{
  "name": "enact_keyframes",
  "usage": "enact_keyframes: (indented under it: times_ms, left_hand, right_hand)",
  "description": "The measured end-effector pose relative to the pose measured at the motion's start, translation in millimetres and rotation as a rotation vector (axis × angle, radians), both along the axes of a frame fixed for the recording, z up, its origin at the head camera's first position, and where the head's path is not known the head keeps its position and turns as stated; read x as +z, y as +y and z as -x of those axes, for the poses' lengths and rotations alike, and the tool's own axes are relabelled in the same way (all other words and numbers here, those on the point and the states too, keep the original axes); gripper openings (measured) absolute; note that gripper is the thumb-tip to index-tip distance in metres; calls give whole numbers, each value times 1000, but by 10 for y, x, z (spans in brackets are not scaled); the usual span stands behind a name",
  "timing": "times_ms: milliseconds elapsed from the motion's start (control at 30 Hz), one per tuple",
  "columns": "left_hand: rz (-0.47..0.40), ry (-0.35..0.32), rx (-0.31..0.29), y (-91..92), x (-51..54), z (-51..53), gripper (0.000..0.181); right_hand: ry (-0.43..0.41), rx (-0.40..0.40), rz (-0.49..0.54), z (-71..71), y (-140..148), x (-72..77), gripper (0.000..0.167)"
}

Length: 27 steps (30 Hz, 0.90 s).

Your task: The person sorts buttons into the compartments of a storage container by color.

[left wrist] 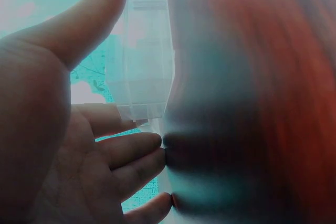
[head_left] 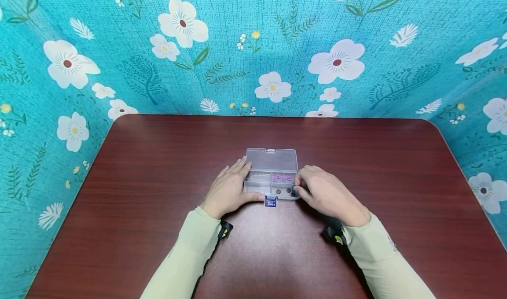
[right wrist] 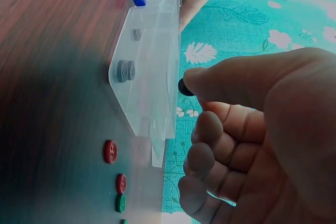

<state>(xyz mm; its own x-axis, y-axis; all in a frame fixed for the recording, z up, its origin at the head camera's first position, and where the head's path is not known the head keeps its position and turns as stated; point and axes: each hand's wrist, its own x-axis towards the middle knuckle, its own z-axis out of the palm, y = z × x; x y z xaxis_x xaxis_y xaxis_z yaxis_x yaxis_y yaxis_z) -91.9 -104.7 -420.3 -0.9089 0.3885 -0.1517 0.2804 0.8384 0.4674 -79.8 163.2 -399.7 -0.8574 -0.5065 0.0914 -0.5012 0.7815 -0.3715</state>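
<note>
I look down remotely on a red-brown wooden table (head_left: 130, 202) before a turquoise, flower-printed backdrop (head_left: 233, 8). Mid-table, a clear plastic compartment box (head_left: 257, 189) lies open; its far right compartment holds purple round pieces (head_left: 284, 179), its near right one dark round buttons (head_left: 278, 191). The left hand (head_left: 229, 186), fingers spread, touches the box's left side; I see the right hand (head_left: 326, 191) pinching a small black round button (right wrist: 185, 87) by the right end.

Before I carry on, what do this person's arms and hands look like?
The left hand and right hand are bare, without gloves. The left sleeve and right sleeve are long and pale green, with faint small markings. A black device with a yellow-green patch shows at the left wrist and another at the right.
</note>
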Motion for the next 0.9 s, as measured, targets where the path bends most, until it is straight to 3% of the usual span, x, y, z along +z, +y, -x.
enact_keyframes:
  times_ms: [900]
  left_hand:
    - [-3, 3, -6, -1, 1, 7, 105]
  right_hand:
    - [27, 53, -33, -35, -192, -38, 16]
